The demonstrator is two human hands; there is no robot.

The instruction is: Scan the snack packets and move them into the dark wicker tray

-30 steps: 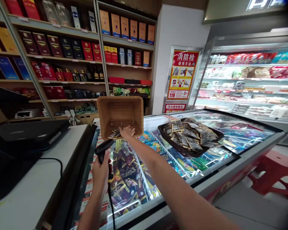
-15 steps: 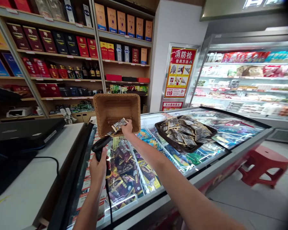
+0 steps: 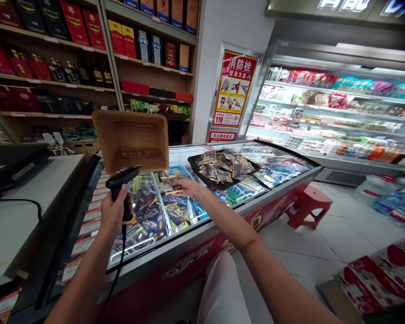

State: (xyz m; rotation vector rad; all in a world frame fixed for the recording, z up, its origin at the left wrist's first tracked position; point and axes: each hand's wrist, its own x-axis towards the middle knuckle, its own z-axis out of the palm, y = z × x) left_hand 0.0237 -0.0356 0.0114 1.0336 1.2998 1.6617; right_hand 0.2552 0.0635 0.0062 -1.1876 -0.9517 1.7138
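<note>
My left hand [image 3: 113,209] is wrapped round the grip of a black barcode scanner [image 3: 121,177], its cord hanging down over the freezer edge. In my right hand [image 3: 186,186] is a small clear-and-dark snack packet [image 3: 168,183], pinched at its right end above the freezer's glass top. Behind the scanner, a tan wicker basket [image 3: 131,130] lies tipped with its opening towards me. The bottom of the basket is partly hidden by the scanner. To the right of my right hand, a dark woven tray [image 3: 202,179] holds a heap of similar packets [image 3: 226,165].
The chest freezer [image 3: 185,245] holds bagged goods in wire baskets under glass. A white counter [image 3: 40,193] stands left. A red stool [image 3: 309,204], water jugs [image 3: 374,191] and a red-and-white carton [image 3: 381,279] are on the right. Boxed bottles fill the rear shelves.
My right hand has come out of the wicker basket with the packet and moved towards the dark tray. The view has turned right and down; my left hand still holds the scanner.
</note>
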